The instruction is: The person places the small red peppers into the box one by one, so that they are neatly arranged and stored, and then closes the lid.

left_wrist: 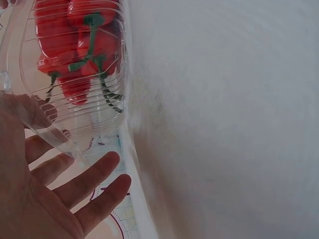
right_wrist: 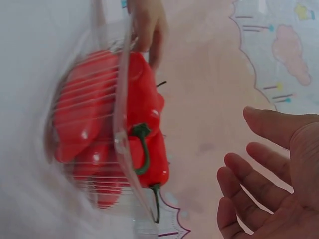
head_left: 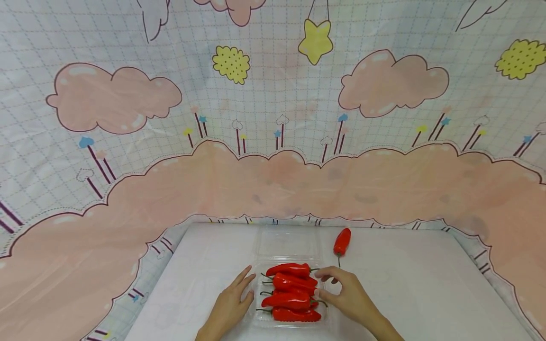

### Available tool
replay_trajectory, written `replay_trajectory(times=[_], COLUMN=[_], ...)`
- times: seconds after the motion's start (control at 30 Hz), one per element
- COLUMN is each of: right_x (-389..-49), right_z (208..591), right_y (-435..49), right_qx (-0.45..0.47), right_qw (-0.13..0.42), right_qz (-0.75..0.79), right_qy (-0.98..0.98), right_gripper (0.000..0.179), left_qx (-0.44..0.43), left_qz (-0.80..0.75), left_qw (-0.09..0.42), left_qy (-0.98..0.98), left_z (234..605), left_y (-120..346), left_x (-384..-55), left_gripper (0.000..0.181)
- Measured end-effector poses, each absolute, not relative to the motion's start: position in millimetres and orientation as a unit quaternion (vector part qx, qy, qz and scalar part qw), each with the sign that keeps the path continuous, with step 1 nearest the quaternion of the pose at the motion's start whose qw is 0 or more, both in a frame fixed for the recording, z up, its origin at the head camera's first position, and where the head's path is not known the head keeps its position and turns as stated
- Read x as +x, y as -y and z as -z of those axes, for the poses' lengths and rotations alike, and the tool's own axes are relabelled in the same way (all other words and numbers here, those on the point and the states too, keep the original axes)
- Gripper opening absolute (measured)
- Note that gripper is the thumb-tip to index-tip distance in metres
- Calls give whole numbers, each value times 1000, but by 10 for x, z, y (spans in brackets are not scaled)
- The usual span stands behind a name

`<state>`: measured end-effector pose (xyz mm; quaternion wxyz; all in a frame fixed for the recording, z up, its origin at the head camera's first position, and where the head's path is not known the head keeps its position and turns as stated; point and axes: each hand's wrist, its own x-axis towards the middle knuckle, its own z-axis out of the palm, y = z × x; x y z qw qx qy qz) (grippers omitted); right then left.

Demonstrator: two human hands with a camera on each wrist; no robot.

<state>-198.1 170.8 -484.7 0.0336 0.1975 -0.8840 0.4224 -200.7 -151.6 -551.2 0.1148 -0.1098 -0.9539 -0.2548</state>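
Several red chili peppers [head_left: 293, 299] with green stems lie stacked crosswise in a clear plastic box [head_left: 290, 325]; its hinged lid [head_left: 287, 242] lies folded back behind it. My left hand [head_left: 230, 300] is at the box's left side with fingers spread; the left wrist view shows the fingers by the ribbed wall, and whether they touch it I cannot tell. At the right side is my right hand [head_left: 347, 293], fingers loosely bent and holding nothing; the right wrist view shows it apart from the box. One more red pepper [head_left: 342, 242] lies on the table, behind the right hand.
The white table [head_left: 409, 279] extends to both sides of the box. Behind and around it hangs a cloth [head_left: 273, 184] printed with pink clouds and stars.
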Motion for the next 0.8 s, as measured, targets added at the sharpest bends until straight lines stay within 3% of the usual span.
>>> replay_trajectory(times=[0.37, 0.63, 0.8], right_x=[-2035, -2087, -2136], right_z=[4784, 4692, 4670], right_y=[-1795, -1828, -1888], right_qx=[198, 125, 135], right_qw=[92, 77, 108], right_qz=[-434, -435, -432], right_qy=[874, 888, 885], right_gripper=[32, 33, 34], left_qx=[-112, -113, -115], left_qz=[253, 250, 248], left_qw=[122, 121, 127], left_qy=[953, 954, 953], left_z=[5511, 5508, 5511], left_y=[1516, 1518, 1520], left_x=[-2008, -2010, -2007], left_gripper=[42, 42, 41])
